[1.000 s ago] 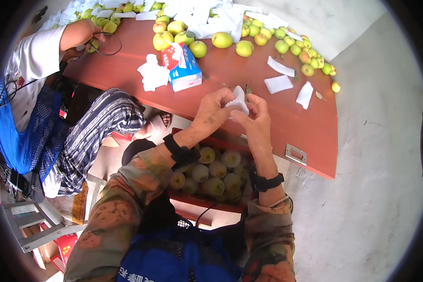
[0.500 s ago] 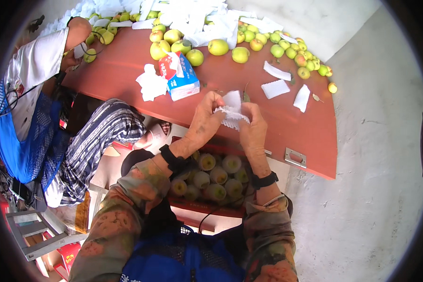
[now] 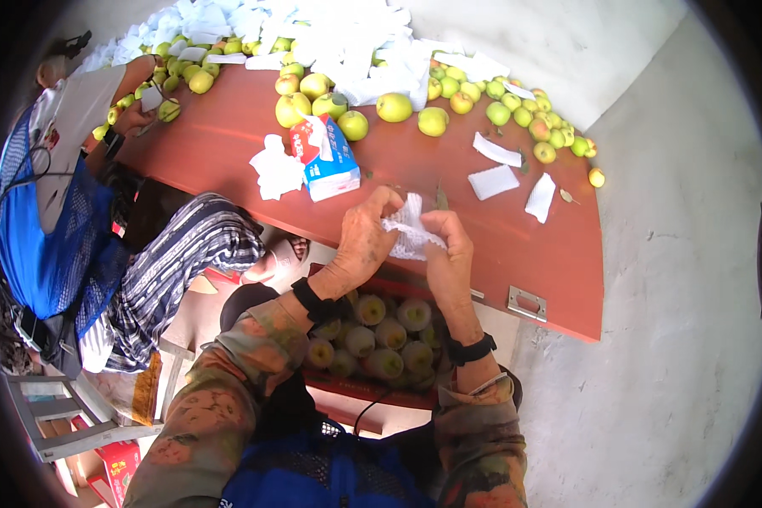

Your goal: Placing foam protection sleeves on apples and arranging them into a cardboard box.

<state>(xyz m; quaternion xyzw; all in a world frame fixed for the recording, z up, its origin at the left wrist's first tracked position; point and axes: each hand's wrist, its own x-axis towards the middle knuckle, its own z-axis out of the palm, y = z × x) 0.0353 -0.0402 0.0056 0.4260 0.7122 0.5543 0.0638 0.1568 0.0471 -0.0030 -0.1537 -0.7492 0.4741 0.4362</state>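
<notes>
White foam net sleeve (image 3: 409, 227), long axis running left-right, stretched between both hands, left (image 3: 366, 241) and right (image 3: 449, 254).

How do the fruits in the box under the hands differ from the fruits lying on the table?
The fruits in the box each sit in a white foam net; the fruits on the table are bare, green-yellow. The boxed ones are packed close in rows; the table ones lie loose, scattered among white nets. Both kinds look round and similar in size. The left hand and right hand hold one white foam net between them.
</notes>
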